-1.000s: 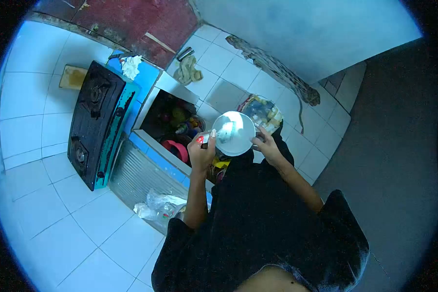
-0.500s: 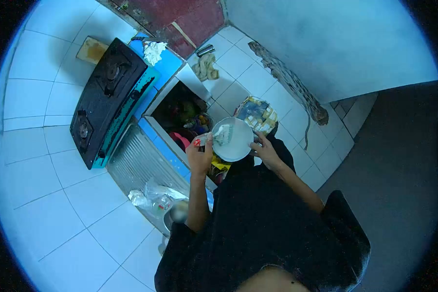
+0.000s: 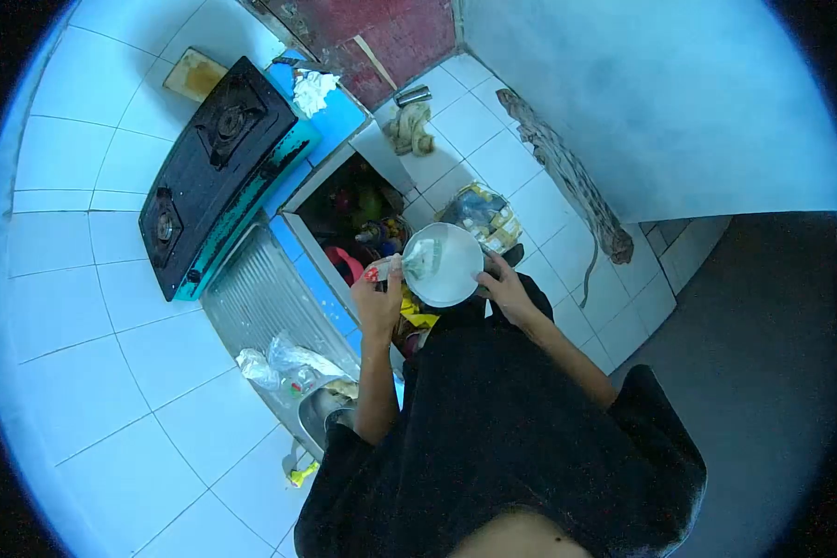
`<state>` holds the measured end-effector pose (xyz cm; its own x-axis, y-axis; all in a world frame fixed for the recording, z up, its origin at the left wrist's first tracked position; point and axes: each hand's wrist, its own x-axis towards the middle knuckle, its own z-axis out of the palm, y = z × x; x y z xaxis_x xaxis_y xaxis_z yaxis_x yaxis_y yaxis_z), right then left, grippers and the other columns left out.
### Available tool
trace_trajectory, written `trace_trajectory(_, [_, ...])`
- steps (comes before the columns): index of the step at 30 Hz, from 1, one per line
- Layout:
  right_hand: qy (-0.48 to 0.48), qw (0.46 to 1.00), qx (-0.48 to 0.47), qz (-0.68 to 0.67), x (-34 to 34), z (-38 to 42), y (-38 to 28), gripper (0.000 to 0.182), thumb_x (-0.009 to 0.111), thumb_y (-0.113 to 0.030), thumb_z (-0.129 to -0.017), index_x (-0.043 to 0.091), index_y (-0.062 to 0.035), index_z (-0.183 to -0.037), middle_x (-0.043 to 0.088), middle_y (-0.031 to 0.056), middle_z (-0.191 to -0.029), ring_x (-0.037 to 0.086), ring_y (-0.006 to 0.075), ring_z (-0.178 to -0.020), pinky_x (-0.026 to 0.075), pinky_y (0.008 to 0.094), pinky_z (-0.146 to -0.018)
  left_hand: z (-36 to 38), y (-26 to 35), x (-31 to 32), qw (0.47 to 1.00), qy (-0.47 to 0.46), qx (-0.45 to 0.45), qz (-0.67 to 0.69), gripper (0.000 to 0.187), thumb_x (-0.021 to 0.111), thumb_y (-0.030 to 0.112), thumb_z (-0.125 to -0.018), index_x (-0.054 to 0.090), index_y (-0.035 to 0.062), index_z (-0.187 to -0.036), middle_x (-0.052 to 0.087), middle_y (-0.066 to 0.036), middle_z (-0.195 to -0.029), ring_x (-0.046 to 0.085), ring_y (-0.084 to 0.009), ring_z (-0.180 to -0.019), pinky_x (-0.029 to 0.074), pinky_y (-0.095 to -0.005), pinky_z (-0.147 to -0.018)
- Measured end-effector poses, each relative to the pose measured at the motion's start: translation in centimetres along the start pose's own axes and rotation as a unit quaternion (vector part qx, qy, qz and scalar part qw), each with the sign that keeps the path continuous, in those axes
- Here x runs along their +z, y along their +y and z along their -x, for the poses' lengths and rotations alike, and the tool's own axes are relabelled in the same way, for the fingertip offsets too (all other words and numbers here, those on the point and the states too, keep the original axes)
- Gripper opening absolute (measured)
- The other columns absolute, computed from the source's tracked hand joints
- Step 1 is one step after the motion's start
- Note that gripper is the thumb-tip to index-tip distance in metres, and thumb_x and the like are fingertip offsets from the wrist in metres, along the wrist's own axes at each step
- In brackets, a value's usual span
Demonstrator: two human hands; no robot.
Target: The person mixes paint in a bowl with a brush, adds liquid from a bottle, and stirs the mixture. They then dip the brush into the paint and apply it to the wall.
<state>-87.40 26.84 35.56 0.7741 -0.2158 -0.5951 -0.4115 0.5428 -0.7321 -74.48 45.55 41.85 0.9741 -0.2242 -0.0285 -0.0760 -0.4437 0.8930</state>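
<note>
In front of my body is a round white bowl (image 3: 454, 270). My right hand (image 3: 505, 290) grips its right rim, thumb on the near side. My left hand (image 3: 378, 302) is closed at the left rim around a small plastic packet (image 3: 424, 259) with red print on one end. The packet's pale, see-through end reaches over the inside of the bowl. I cannot make out what the packet contains.
Left of me a two-burner gas stove (image 3: 216, 177) stands beside a ribbed metal sink drainboard (image 3: 268, 296) with plastic bags (image 3: 293, 357). Under the counter is an open cupboard (image 3: 349, 200) full of items. On the tiled floor lie a cloth (image 3: 409, 128) and a filled bag (image 3: 482, 216).
The camera view has shifted slightly, so the stove and floor items sit differently in frame. Both hands keep their hold on the packet and bowl.
</note>
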Motion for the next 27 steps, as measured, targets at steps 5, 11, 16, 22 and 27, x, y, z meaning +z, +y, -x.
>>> trace_trajectory(5, [0.004,1.0,0.013,-0.009,-1.1,-1.4,-0.7,0.067,0.064,-0.02,-0.085,0.028,-0.0055,-0.14,0.048,0.0115,-0.111,0.052,0.0208,-0.101,0.05,0.0341,-0.078,-0.2,0.4,0.7,1.0,0.018,0.009,-0.012,0.026,0.063,0.022,-0.087,0.067,-0.0038,-0.088,0.067,-0.008,-0.073,0.062,-0.0136,-0.068,0.048,-0.0274,-0.065])
trace_trajectory(11, [-0.015,0.999,0.033,0.018,-2.4,-3.2,-3.1,0.067,0.06,-0.015,-0.085,0.025,-0.0048,-0.141,0.052,0.0102,-0.116,0.051,0.0178,-0.102,0.044,0.0351,-0.084,-0.4,2.5,1.8,0.996,0.07,-0.023,0.047,0.027,0.061,0.024,-0.088,0.068,-0.0024,-0.089,0.066,-0.006,-0.074,0.06,-0.0112,-0.067,0.046,-0.0263,-0.061])
trace_trajectory(16, [-0.065,0.996,0.033,0.048,-2.8,-4.4,-7.1,0.075,0.06,-0.016,-0.086,0.014,0.0008,-0.143,0.049,0.0133,-0.121,0.051,0.0203,-0.106,0.045,0.0363,-0.087,-1.1,5.0,3.0,0.988,0.14,-0.064,0.031,0.03,0.06,0.029,-0.089,0.068,0.0001,-0.088,0.063,-0.005,-0.067,0.058,-0.012,-0.062,0.043,-0.0271,-0.057])
trace_trajectory(22, [-0.081,0.994,0.047,0.059,-2.5,-4.3,-11.9,0.079,0.062,-0.019,-0.085,0.013,0.0024,-0.142,0.043,0.019,-0.128,0.053,0.0247,-0.106,0.048,0.0377,-0.088,-1.5,7.4,4.1,0.975,0.197,-0.062,0.08,0.031,0.058,0.03,-0.09,0.068,0.0002,-0.085,0.059,-0.003,-0.063,0.053,-0.0096,-0.057,0.041,-0.0255,-0.053])
trace_trajectory(27, [-0.133,0.99,0.026,0.034,-2.3,-4.4,-12.5,0.081,0.061,-0.017,-0.084,0.009,0.0045,-0.142,0.04,0.0208,-0.13,0.05,0.0267,-0.112,0.047,0.0395,-0.091,-1.7,7.7,3.8,0.971,0.195,-0.073,0.118,0.03,0.058,0.025,-0.09,0.067,-0.0026,-0.084,0.06,-0.001,-0.062,0.052,-0.0076,-0.055,0.04,-0.0233,-0.052])
